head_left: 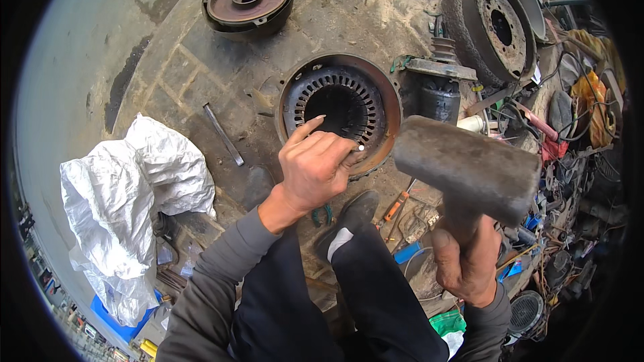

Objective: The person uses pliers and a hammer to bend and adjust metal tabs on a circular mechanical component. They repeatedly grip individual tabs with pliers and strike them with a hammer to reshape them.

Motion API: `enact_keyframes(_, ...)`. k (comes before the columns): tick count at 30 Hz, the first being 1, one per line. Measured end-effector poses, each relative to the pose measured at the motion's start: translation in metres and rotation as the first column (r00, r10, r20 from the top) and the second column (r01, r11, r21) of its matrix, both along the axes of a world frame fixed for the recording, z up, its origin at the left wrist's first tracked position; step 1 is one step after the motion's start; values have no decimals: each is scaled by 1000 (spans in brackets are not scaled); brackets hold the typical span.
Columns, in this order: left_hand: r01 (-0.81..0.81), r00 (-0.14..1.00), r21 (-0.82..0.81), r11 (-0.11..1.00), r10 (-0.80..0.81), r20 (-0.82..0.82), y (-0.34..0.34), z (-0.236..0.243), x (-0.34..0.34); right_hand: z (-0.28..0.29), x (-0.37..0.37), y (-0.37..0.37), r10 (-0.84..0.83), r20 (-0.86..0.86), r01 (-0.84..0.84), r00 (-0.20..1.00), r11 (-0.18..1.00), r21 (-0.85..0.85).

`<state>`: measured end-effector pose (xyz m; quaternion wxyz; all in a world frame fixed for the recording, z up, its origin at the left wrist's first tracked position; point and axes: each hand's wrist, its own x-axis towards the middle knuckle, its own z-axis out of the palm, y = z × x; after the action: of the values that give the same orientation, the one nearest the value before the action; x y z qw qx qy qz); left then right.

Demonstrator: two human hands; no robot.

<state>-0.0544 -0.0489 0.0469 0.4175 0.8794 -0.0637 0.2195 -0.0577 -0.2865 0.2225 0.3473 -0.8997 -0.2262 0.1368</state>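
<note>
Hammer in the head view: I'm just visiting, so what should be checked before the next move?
1. Hammer gripped: ok, right hand around its handle.
2. Small bright-ended piece held: ok, in the left hand.
3. Hammer apart from left hand: ok, a gap shows.
4. Gloves worn: not ok, both hands bare.
5. Piece's far end against the slotted ring: cannot tell, hidden.
6. Round housing steady: cannot tell.

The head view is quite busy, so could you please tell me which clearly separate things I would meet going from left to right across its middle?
White sack → loose metal bar → left hand → orange-handled screwdriver → hammer, held in the right hand.
</note>
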Motion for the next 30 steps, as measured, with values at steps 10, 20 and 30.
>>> enact_keyframes(10,29,1000,-84,996,-29,7,7,-11,-8,47,7,53,104,-23,-106,994,976,-189)
enact_keyframes(20,62,997,-71,996,-58,57,13,-17,-13,29,-5,48,-35,-146,7,989,982,-188)
enact_keyframes(30,45,997,-73,996,-41,59,7,-18,-10,14,-8,38,6,-127,-43,992,955,-292)
